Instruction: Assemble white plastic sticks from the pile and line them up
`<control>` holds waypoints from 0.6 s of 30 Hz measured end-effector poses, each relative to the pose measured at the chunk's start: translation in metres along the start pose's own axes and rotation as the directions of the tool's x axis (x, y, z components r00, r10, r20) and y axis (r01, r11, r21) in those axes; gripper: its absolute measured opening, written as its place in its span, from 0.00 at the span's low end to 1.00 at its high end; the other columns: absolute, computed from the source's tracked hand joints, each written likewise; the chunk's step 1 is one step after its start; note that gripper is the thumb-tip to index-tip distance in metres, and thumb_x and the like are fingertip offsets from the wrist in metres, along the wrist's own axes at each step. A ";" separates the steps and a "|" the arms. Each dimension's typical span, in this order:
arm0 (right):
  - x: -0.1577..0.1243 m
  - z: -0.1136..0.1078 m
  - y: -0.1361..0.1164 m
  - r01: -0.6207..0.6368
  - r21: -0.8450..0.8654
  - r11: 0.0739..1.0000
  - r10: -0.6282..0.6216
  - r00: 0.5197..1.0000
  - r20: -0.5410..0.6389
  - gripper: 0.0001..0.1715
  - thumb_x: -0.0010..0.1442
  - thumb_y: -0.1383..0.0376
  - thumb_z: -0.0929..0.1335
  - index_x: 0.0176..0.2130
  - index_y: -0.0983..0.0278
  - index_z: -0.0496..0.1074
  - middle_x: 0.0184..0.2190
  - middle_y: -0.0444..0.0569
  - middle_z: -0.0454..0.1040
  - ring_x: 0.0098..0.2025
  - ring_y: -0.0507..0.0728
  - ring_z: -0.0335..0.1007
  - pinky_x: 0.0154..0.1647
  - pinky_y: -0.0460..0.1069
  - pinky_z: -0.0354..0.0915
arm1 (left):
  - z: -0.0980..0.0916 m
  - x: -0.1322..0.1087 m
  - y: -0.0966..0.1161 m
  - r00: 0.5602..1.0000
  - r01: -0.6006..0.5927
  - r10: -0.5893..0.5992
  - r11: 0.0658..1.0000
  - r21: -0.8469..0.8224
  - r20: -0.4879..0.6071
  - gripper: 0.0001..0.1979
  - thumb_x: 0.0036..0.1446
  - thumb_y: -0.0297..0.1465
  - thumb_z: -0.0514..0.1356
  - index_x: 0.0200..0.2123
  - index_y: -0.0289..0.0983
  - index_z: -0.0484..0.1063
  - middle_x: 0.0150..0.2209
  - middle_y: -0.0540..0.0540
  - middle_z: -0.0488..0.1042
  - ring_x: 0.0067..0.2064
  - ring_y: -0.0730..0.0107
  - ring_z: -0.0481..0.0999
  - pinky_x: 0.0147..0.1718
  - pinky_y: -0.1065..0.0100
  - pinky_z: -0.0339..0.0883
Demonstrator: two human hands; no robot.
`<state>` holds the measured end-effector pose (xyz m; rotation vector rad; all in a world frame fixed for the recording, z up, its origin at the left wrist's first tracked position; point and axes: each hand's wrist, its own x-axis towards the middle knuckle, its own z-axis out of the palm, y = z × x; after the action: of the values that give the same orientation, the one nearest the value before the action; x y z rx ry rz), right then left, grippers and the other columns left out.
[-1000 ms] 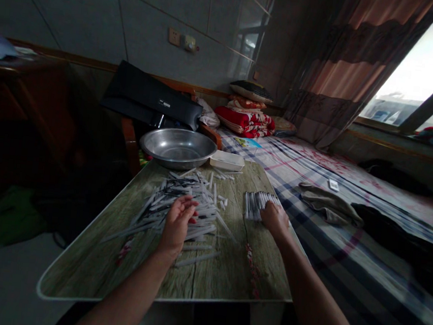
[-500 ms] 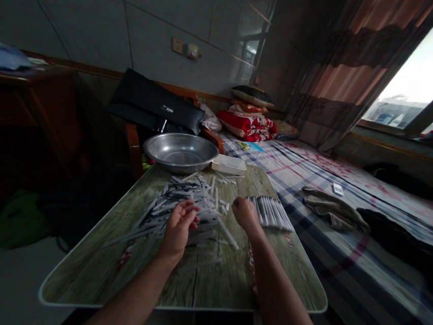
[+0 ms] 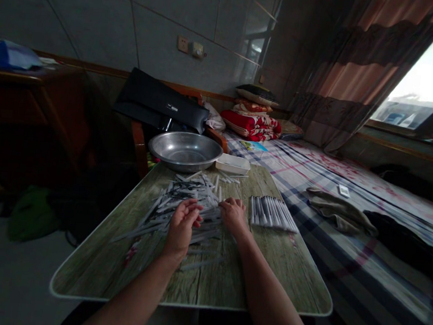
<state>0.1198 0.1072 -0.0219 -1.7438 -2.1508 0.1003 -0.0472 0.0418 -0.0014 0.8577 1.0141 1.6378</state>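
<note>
A loose pile of thin whitish plastic tubes (image 3: 185, 192), like pen barrels, covers the middle of the table. Over its near right side is my left hand (image 3: 183, 224), palm turned inward, fingers loosely curled and apart, with nothing visible in them. At the pile's right edge, my right hand (image 3: 233, 214) reaches down with bent fingers drawn together; whatever lies under the fingertips is hidden. A neat row of pens (image 3: 273, 212), pale with dark ends, lies side by side to the right of that hand.
A large metal basin (image 3: 185, 152) stands at the table's far end, beside a white plastic tray (image 3: 233, 164) with several short pieces before it. The wood-patterned table (image 3: 223, 288) has a pale rim. A bed with a checked sheet (image 3: 295, 175) adjoins on the right.
My right hand has moved left, from beside the row of pens to the edge of the pile. My left hand stays over the pile. The view has shifted slightly.
</note>
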 end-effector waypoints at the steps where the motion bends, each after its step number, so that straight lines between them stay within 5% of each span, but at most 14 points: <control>1: 0.000 0.000 0.000 0.008 -0.011 1.000 -0.008 1.000 0.014 0.17 0.63 0.63 0.62 0.45 0.51 0.77 0.45 0.49 0.72 0.50 0.61 0.58 0.47 0.52 0.51 | 0.000 0.000 0.000 1.000 -0.003 0.003 1.000 0.001 -0.003 0.18 0.49 0.34 0.62 0.44 0.36 0.66 0.36 0.47 0.74 0.27 0.77 0.69 0.22 0.74 0.62; 7: 0.002 -0.002 -0.004 0.019 -0.105 0.994 -0.014 0.999 0.047 0.14 0.62 0.63 0.63 0.41 0.55 0.77 0.42 0.50 0.74 0.49 0.60 0.59 0.46 0.52 0.50 | 0.000 -0.003 0.004 1.000 -0.008 0.007 1.000 -0.006 -0.009 0.17 0.49 0.32 0.61 0.43 0.36 0.66 0.36 0.47 0.74 0.26 0.77 0.68 0.23 0.74 0.62; 18: 0.007 0.004 -0.004 -0.162 -0.131 0.978 0.158 0.987 -0.035 0.10 0.59 0.60 0.67 0.38 0.60 0.76 0.39 0.52 0.76 0.45 0.60 0.62 0.43 0.51 0.52 | 0.001 -0.005 0.007 1.000 -0.010 0.010 1.000 -0.012 0.000 0.17 0.48 0.33 0.61 0.43 0.36 0.66 0.36 0.47 0.73 0.26 0.77 0.68 0.23 0.74 0.62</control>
<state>0.1133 0.1133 -0.0226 -1.9819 -2.0390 -0.0237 -0.0479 0.0364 0.0046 0.8560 1.0008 1.6506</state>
